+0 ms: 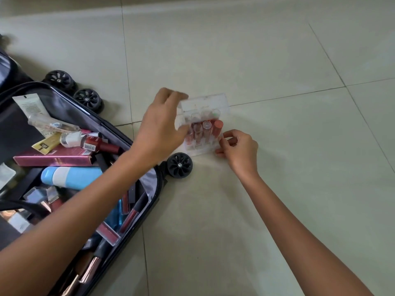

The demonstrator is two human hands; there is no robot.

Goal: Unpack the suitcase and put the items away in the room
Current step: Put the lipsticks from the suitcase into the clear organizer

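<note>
Clear plastic lipstick rack (205, 103), left hand (160, 124) and right hand (239, 148) gripping its edges.

Left hand (159, 127) and right hand (239, 151) hold lipstick rack (205, 107) beside suitcase (70, 107).

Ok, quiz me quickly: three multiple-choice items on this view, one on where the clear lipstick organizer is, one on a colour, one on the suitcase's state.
1. Relative to the suitcase, where is the clear organizer?
A) inside it
B) outside it, over the floor tiles
C) on a shelf

2. What colour is the big bottle in the suitcase?
A) blue with a white band
B) green
C) yellow

3. The suitcase is:
A) zipped shut
B) open and empty
C) open, full of cosmetics

Answers:
1 B, the organizer is past the rim, near a wheel.
2 A, its body is blue with a white middle.
3 C, boxes and tubes lie exposed inside.
</note>
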